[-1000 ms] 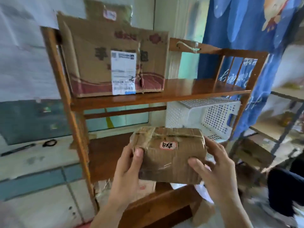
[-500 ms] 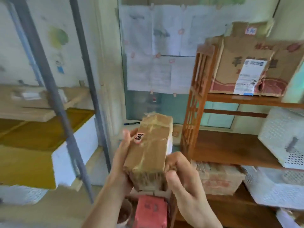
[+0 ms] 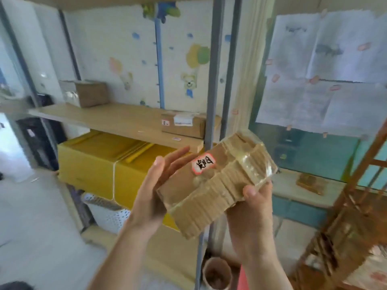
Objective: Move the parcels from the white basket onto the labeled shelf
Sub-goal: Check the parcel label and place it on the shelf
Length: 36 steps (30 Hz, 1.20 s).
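Note:
A brown cardboard parcel (image 3: 211, 185) wrapped in clear tape, with a small white label edged in red, is held tilted in front of me. My left hand (image 3: 155, 191) presses flat against its left side, fingers stretched out. My right hand (image 3: 253, 214) grips its lower right end, thumb on top. Behind it runs a light wooden shelf board (image 3: 109, 120) on grey metal posts (image 3: 213, 80). On that board sit a labeled parcel (image 3: 186, 126) at the right end and a brown box (image 3: 88, 93) at the left end. A white perforated basket (image 3: 106, 212) stands on the floor below.
Yellow boxes (image 3: 100, 164) fill the level under the shelf board. An orange-brown wooden rack (image 3: 356, 185) stands at the right edge. Papers (image 3: 326, 80) hang on the window behind. A cardboard tube (image 3: 215, 273) stands on the floor near my right arm.
My view has swung left from the wooden rack to the metal-post shelf. The parcel stayed in both hands and turned so its label faces up.

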### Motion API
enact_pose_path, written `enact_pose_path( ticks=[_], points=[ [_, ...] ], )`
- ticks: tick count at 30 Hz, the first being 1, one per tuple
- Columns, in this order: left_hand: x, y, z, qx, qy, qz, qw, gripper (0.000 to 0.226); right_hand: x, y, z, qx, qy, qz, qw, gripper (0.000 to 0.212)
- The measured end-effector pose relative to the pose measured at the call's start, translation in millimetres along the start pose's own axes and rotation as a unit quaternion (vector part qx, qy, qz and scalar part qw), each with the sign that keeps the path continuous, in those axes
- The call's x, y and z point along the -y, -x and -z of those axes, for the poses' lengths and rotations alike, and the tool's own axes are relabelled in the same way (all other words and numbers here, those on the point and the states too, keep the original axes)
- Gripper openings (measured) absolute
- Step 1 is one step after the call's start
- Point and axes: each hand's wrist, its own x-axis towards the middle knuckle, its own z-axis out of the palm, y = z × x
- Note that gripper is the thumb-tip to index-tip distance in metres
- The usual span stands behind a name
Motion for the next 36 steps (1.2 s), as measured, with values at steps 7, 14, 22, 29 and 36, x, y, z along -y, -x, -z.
enact_pose_path(
  ticks=[7,14,22,29,36],
  points=[
    [-8.8,26.7,62.1,-0.003,-0.123,-0.069,0.99,0.089,-55.3,-13.8,-39.2,-0.004,0.099,0.04,0.994,0.082],
    [-27.6,4.5,78.8,-0.179,-0.18,-0.218,0.942,0.071,-78.0,-27.4,-43.0,-0.007,0.234,0.039,0.971,0.073],
    [-31.7,-25.6,83.2,-0.255,-0.154,-0.269,0.916,0.059,-94.2,-47.5,-55.2,0.021,0.273,0.061,0.96,0.085],
    [-26.0,-41.5,118.3,-0.272,-0.13,-0.255,0.919,0.075,-120.2,-72.5,-64.8,0.006,0.313,0.082,0.946,0.078],
    [-39.5,-75.9,185.8,-0.216,-0.172,-0.243,0.93,0.058,-171.0,-105.1,-97.6,-0.029,0.349,0.085,0.933,0.086]
  ],
)
